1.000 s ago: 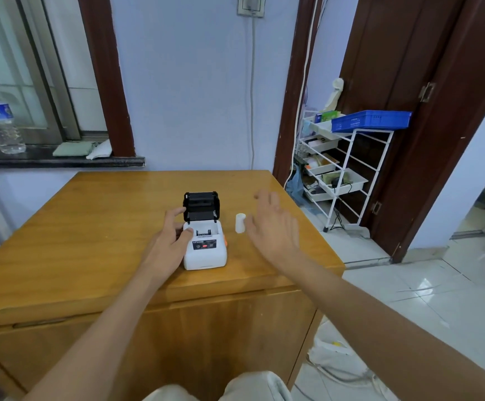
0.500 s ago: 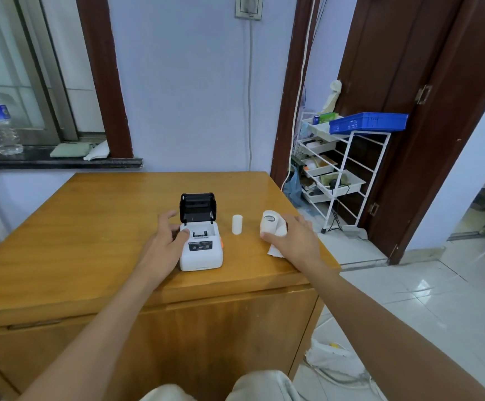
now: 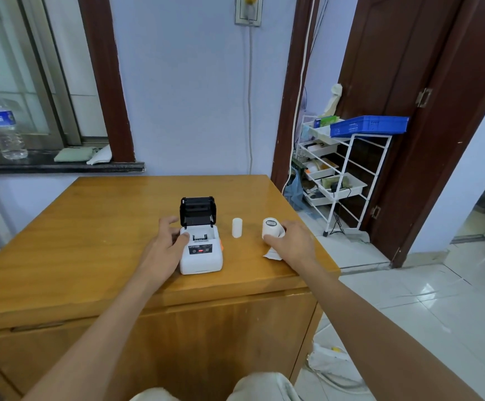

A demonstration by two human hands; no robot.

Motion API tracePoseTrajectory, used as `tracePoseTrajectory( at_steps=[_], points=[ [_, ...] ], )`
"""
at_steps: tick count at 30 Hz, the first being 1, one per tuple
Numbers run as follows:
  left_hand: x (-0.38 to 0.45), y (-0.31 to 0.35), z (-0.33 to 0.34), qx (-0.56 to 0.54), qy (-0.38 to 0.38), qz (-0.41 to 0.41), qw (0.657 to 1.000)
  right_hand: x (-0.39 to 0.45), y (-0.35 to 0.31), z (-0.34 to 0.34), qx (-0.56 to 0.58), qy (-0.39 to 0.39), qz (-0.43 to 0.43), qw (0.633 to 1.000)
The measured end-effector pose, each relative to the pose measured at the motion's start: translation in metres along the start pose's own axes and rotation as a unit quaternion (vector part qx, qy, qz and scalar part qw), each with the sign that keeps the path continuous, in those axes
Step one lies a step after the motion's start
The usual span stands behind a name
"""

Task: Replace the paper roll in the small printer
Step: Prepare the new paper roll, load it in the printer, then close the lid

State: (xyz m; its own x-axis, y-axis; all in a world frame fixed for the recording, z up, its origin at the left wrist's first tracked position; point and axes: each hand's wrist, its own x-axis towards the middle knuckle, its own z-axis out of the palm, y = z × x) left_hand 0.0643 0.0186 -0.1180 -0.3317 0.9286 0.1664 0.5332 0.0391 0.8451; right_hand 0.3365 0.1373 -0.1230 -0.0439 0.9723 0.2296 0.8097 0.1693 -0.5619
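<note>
Left hand [image 3: 163, 247] steadies printer [image 3: 201, 250]; right hand [image 3: 293, 241] grips roll [image 3: 270, 227].

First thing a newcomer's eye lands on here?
The small white printer at the middle of the wooden table, its black lid flipped up, with the left hand gripping its left side. To its right stands a small white core, then a paper roll held by the right hand.

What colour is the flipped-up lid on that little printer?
Black; the lid stands open above the white printer body, seen clearly in the head view.
</note>
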Motion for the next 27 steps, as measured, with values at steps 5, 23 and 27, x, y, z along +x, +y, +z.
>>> tracePoseTrajectory(
  at_steps=[5, 23, 27],
  points=[
    [-0.001, 0.001, 0.000, -0.005, -0.002, -0.004, 1.000, 0.007, -0.002, -0.001, -0.045, -0.031, -0.002, 0.998],
    [-0.051, 0.017, -0.019, -0.316, 0.151, -0.039, 0.936, -0.045, -0.052, -0.054, -0.024, 0.053, -0.249, 0.967],
    [-0.105, 0.057, -0.018, -0.255, -0.023, -0.037, 0.966, -0.099, -0.068, -0.050, -0.012, 0.033, -0.320, 0.947]
  ],
)
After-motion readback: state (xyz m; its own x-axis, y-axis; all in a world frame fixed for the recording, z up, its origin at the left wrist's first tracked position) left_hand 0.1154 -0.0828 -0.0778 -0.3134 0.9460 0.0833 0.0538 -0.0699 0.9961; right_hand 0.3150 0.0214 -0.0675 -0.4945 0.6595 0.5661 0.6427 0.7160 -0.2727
